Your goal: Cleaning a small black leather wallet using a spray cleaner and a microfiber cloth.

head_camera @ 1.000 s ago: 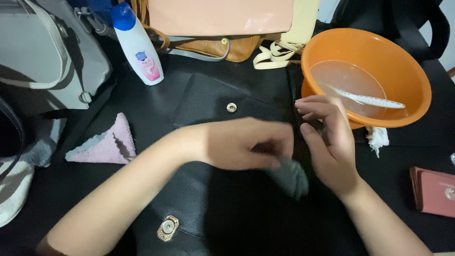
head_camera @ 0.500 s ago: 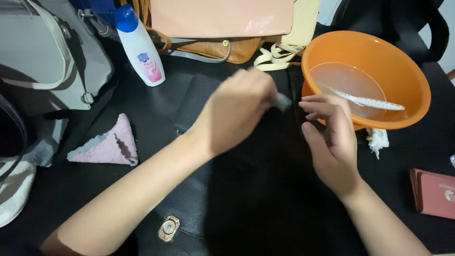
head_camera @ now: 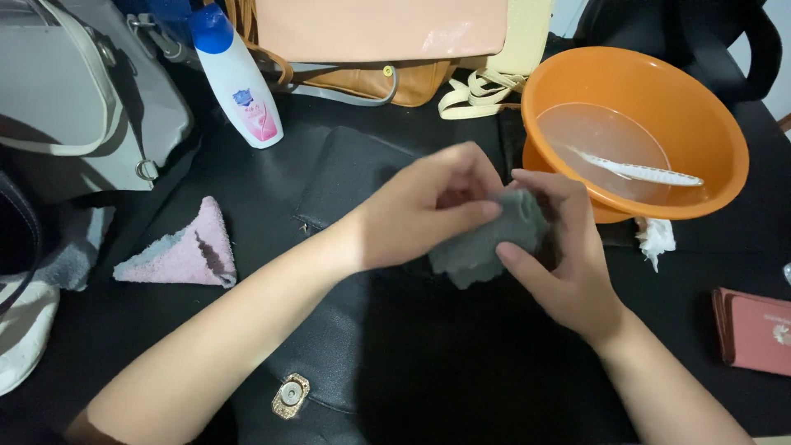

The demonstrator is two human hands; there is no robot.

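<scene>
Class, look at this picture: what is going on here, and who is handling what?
A person holds a small grey cloth in both hands, left hand and right hand, above a black leather bag lying flat. An orange basin with water and a white brush stands at the right. A pink cloth and a white bottle lie to the left.

A single head-worn camera looks steeply down from close range onto the black worktop (head_camera: 99, 330), facing the bags at its far edge.
</scene>
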